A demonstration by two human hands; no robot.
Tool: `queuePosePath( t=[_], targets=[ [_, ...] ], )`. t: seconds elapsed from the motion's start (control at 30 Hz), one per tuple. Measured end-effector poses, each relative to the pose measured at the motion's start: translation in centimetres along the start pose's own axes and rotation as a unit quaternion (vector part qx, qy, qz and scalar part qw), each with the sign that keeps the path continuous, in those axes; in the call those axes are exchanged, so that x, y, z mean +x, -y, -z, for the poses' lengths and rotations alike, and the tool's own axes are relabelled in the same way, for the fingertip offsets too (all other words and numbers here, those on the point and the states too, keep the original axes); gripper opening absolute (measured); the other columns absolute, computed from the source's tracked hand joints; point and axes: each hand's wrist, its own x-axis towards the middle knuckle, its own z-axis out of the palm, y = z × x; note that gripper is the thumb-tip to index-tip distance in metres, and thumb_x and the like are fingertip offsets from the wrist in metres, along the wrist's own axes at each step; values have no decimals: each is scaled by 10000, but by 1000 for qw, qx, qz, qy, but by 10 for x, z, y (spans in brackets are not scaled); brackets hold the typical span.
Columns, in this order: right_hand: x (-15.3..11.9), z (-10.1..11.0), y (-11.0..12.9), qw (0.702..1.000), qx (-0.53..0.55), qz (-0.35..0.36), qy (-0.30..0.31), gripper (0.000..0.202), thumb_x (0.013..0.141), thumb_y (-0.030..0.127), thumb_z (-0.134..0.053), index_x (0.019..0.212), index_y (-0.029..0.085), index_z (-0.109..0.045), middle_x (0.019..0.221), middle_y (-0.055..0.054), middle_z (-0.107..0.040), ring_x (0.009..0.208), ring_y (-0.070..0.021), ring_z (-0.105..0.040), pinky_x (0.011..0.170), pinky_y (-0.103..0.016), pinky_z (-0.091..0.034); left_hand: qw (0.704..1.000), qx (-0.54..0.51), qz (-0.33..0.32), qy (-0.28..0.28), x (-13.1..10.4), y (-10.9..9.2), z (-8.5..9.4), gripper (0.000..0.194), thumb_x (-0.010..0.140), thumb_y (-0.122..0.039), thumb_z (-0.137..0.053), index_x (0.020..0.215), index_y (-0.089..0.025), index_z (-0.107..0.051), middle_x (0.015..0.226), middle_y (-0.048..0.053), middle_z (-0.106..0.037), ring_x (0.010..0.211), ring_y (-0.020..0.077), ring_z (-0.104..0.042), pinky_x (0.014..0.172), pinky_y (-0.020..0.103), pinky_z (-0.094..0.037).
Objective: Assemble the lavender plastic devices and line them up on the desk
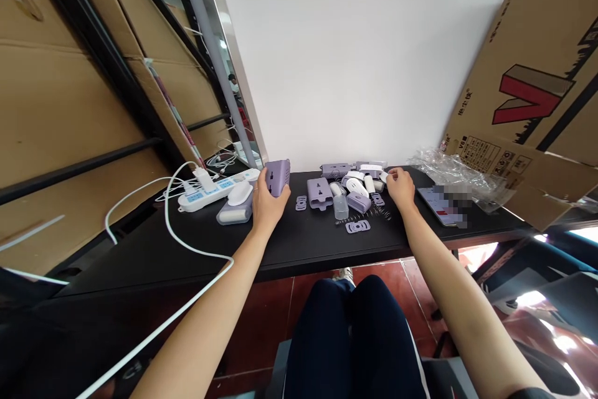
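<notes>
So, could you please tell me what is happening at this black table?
The left hand holds a purple rectangular plastic casing above the black table. The right hand is at the edge of a pile of white and purple plastic parts. Thin metal springs lie in front of the pile.

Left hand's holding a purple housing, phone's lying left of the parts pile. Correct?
No, the phone lies right of the parts pile, per the head view. The left hand does hold a purple housing.
</notes>
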Motion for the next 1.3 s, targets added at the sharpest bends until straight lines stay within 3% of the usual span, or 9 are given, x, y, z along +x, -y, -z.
queuePosePath(
  t=[0.2,0.37,0.47,0.6,0.7,0.83,1.0,1.17,1.3],
  targets=[
    [-15,-9,21,990,-82,50,98,379,969,469,-474,953,200,-741,1099,-127,-728,1044,-295,-655,881,-388,-436,1000,-3,-31,5,0,1,0,786,872,-397,-658,1571,-244,-334,1563,141,-473,1446,336,-468,1211,488,-391],
    [-24,-12,28,976,-128,71,162,370,935,493,-521,993,188,-723,1099,-135,-731,1059,-321,-657,903,-417,-439,982,-24,-185,42,-5,1,-2,993,846,-371,-707,1640,-217,-131,1615,179,-387,1493,322,-403,1238,488,-346],
    [-24,-8,26,984,-87,64,142,314,915,445,-553,1041,186,-679,1100,-128,-728,1050,-304,-659,911,-403,-438,968,-9,-251,19,-7,0,-5,1130,818,-375,-748,1651,-165,-15,1547,241,-417,1442,352,-454,1191,527,-397],
    [-27,-3,28,993,83,42,73,329,882,446,-587,1102,201,-586,1030,-94,-721,974,-270,-662,888,-387,-452,949,49,-311,-6,-8,2,-10,1077,824,-366,-752,1650,-156,-93,1495,253,-456,1410,385,-478,1154,547,-431],
    [-36,-4,46,954,288,47,72,350,838,474,-622,1070,225,-541,1062,-75,-710,968,-242,-660,873,-367,-476,916,94,-390,-19,-9,1,-12,975,846,-311,-734,1636,-178,-178,1449,232,-505,1373,383,-506,1144,545,-437],
    [-48,-13,88,840,500,60,202,418,791,484,-671,1083,238,-501,1010,-29,-708,888,-193,-671,826,-337,-505,873,124,-470,-37,-11,-2,-11,826,860,-193,-699,1587,-246,-310,1404,185,-519,1363,347,-504,1136,514,-447],
    [-51,-26,121,811,537,31,231,354,828,514,-655,1020,234,-557,939,-4,-695,796,-164,-671,713,-288,-499,870,139,-471,-43,-12,-1,-8,754,857,-176,-700,1540,-266,-392,1427,183,-473,1381,349,-473,1124,518,-447],
    [-56,-33,116,775,565,-6,283,361,852,554,-667,1007,238,-586,883,2,-695,728,-152,-665,660,-282,-526,903,148,-401,-30,-11,3,-8,711,863,-270,-712,1520,-228,-444,1415,199,-497,1356,365,-478,1116,526,-424],
    [-60,-30,110,777,563,7,282,413,845,594,-686,1040,241,-598,878,7,-682,710,-143,-661,652,-277,-534,909,141,-391,-4,-13,0,-8,713,860,-289,-708,1525,-228,-458,1429,194,-506,1348,362,-488,1119,514,-403]
  ],
)
